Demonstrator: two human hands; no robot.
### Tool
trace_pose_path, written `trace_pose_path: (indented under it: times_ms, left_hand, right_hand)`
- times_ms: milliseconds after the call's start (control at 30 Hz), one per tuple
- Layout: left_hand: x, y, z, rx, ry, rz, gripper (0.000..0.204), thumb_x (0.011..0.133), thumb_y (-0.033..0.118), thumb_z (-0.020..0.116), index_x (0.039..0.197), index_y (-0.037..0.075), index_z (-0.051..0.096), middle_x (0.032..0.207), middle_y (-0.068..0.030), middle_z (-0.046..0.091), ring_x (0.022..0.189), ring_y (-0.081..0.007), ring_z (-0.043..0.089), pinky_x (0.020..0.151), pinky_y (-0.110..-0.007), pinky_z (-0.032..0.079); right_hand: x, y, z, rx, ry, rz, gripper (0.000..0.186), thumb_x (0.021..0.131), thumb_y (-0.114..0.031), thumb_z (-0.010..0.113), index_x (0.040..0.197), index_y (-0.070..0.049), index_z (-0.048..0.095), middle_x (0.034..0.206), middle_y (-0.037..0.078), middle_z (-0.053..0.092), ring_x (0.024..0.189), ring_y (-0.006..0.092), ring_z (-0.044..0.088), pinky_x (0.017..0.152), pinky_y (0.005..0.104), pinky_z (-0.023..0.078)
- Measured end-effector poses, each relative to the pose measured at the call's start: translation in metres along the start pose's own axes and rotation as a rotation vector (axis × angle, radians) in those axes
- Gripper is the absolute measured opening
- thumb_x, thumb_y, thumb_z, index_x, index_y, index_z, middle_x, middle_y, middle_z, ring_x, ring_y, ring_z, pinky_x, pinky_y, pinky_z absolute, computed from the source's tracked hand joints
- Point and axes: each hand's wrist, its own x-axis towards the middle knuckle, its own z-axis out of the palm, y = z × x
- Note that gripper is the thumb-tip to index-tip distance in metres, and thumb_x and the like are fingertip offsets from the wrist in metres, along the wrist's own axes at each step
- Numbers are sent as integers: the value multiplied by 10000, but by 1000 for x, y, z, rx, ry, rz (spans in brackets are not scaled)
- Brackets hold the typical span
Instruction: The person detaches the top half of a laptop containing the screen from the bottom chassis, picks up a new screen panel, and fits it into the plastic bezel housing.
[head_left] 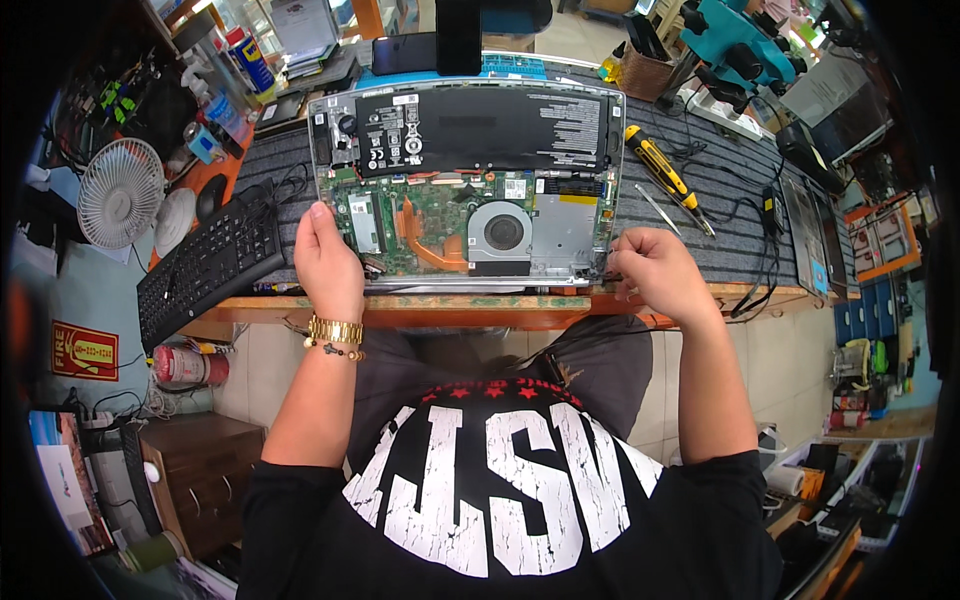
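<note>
An opened laptop chassis (565,230) lies at the near edge of the bench, showing a black battery (480,130), a green board (450,200), copper heat pipe (420,245) and round fan (500,235). My left hand (330,255) grips its left edge, thumb on the rim. My right hand (655,270) is curled at the right near corner, fingertips on something small and dark by the edge, possibly a cable end; I cannot make it out. A yellow-and-black screwdriver (660,165) and a thin silver tool (655,210) lie right of the laptop.
The striped mat (740,190) has loose cables on it. A black keyboard (210,260) and small fan (118,190) are at left. A phone (400,55), basket (640,75) and blue device (730,45) stand behind. A drawer cabinet (195,475) is beside me.
</note>
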Motion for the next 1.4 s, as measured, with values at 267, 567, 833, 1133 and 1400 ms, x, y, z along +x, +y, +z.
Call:
trace_pose_path:
  times_ms: [267, 567, 833, 1133, 1400]
  left_hand:
    - [-1, 0, -2, 22, 11, 27, 464, 1187, 374, 490, 1129, -33, 706, 953, -29, 707, 888, -104, 588, 825, -297, 501]
    - [-1, 0, -3, -56, -14, 2, 444, 1187, 364, 494, 1118, -25, 697, 944, -1, 682, 872, -82, 554, 806, -282, 486]
    - [5, -6, -13, 0, -81, 42, 411, 1189, 323, 493, 1194, -34, 695, 1029, -19, 703, 950, -90, 593, 883, -275, 498]
    - [39, 8, -37, 62, -471, -176, 327, 1108, 171, 578, 1298, -50, 727, 1192, -92, 777, 1068, -134, 696, 951, -299, 529]
    - [51, 23, -44, 607, -609, 218, 272, 1053, 143, 625, 1246, 30, 779, 971, -138, 702, 897, -303, 690, 849, -391, 534]
  right_hand:
    - [1, -12, -10, -216, -100, 88, 156, 932, -120, 687, 874, 25, 698, 787, 51, 705, 652, 127, 658, 611, 311, 540]
    - [10, 9, 1, -90, 20, -209, 280, 975, -11, 701, 1249, -2, 639, 1022, 1, 649, 811, 57, 604, 653, 261, 517]
    - [13, 13, 9, 218, -9, -180, 278, 1008, 36, 622, 1273, -48, 625, 999, -8, 615, 801, 103, 673, 621, 259, 542]
    - [28, 23, 8, 130, -24, -183, 314, 1016, 15, 612, 1330, 7, 631, 1002, 1, 678, 737, 65, 627, 551, 227, 516]
    - [30, 16, 14, 84, 7, -142, 284, 998, 30, 604, 1275, 30, 663, 938, -9, 640, 659, 46, 585, 506, 227, 486]
